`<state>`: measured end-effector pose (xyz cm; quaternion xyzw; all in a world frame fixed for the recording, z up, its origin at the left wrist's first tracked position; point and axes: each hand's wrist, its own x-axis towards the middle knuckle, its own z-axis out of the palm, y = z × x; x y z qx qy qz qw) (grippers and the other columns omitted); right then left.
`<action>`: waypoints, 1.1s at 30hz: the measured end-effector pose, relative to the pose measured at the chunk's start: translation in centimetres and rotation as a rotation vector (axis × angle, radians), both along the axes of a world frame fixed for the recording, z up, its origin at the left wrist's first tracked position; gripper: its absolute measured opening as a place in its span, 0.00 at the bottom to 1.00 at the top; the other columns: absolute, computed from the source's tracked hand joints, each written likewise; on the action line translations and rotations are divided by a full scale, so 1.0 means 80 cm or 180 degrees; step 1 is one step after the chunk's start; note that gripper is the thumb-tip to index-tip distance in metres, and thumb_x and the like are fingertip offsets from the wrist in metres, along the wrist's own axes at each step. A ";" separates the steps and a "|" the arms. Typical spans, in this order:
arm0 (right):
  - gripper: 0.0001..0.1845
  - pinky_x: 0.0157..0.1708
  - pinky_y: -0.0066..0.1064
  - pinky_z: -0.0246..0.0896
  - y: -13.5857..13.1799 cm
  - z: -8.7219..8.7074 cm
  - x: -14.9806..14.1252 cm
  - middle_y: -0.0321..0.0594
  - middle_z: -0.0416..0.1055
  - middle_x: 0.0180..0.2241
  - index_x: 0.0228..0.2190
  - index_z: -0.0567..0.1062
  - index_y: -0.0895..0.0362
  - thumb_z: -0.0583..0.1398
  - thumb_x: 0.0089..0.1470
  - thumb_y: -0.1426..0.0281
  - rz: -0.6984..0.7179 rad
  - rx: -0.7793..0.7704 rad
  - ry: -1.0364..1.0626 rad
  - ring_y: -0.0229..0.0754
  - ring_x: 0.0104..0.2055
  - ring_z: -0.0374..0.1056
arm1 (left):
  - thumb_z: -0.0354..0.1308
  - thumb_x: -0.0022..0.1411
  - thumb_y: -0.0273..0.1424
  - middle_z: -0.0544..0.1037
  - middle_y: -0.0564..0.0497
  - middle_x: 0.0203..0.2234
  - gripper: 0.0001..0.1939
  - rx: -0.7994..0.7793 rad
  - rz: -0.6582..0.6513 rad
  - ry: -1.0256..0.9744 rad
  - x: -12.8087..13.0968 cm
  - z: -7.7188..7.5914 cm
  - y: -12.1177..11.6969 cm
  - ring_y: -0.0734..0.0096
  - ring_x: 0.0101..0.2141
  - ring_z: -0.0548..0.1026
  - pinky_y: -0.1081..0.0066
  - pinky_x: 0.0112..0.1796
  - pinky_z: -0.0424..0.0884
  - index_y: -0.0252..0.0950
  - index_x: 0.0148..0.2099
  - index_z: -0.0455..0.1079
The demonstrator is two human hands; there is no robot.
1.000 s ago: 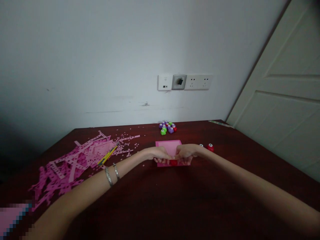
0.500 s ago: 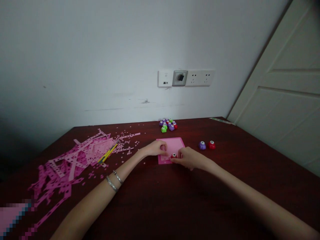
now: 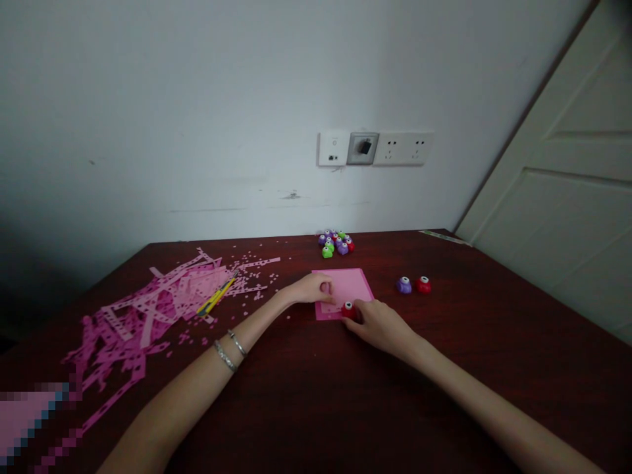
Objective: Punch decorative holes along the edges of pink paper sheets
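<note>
At the lower left edge of the counter [image 3: 306,408]: one pink corner [image 3: 24,415] with a blue margin, blocky and too coarse to identify. Next, a heap of pink paper strips [image 3: 148,309], tangled, many punched with rows of holes. Lying on the heap's right side: a slim yellow tool [image 3: 217,296], slanted, make unclear. Around and beyond it: small pink paper bits [image 3: 251,276], scattered.

Then the left forearm, wearing two silver-coloured bracelets [image 3: 226,355]. Left hand [image 3: 312,289]: at the left side of the pink paper, fingers curled, a gap between thumb and forefinger.

Center: one light pink sheet [image 3: 348,284] on a darker pink sheet [image 3: 324,316], the darker showing as a border. Behind, near the wall [image 3: 222,118]: a cluster of eyed pieces [image 3: 337,242] in purple, green and red. Above, on the wall: a row of switch and socket plates [image 3: 375,149].

At the paper's near edge: one red eyed piece [image 3: 348,309], held between thumb and fingers of the right hand [image 3: 352,313]; whether it is lifted cannot be told.

Further right, side by side: one purple piece [image 3: 403,285], one second red piece [image 3: 423,285]. Far right corner: a narrow pale strip [image 3: 447,237]; beside it, a panelled white door [image 3: 567,197].
</note>
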<state>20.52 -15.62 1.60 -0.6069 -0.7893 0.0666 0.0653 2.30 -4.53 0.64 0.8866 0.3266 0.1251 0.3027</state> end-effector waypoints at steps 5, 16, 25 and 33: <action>0.16 0.24 0.29 0.48 -0.002 0.002 0.002 0.44 0.73 0.28 0.30 0.70 0.57 0.52 0.54 0.58 -0.0009 0.0177 0.0042 0.46 0.30 0.70 | 0.61 0.48 0.36 0.71 0.54 0.24 0.11 -0.0158 0.0074 -0.0259 -0.005 0.002 0.004 0.75 0.26 0.67 0.76 0.28 0.60 0.33 0.30 0.71; 0.12 0.22 0.28 0.45 -0.004 0.006 0.014 0.40 0.72 0.25 0.35 0.67 0.57 0.51 0.56 0.62 0.0098 0.0632 0.0178 0.42 0.25 0.69 | 0.52 0.52 0.54 0.74 0.42 0.17 0.29 -0.2508 0.1472 -0.0509 -0.022 0.034 -0.009 0.72 0.16 0.69 0.73 0.19 0.63 0.29 0.26 0.71; 0.12 0.23 0.28 0.46 -0.005 0.003 0.017 0.41 0.73 0.28 0.36 0.67 0.57 0.50 0.57 0.63 0.0143 0.0662 -0.0001 0.42 0.27 0.69 | 0.66 0.45 0.32 0.77 0.41 0.32 0.22 -0.2586 0.1474 -0.1870 0.002 0.020 -0.024 0.68 0.28 0.75 0.68 0.27 0.72 0.28 0.43 0.70; 0.14 0.23 0.29 0.45 -0.005 0.006 0.015 0.41 0.73 0.28 0.33 0.68 0.57 0.50 0.57 0.60 0.0068 0.0666 -0.0080 0.43 0.28 0.70 | 0.66 0.44 0.27 0.75 0.39 0.38 0.25 -0.2103 0.1406 -0.2062 0.001 0.028 -0.026 0.63 0.32 0.75 0.67 0.26 0.73 0.29 0.47 0.68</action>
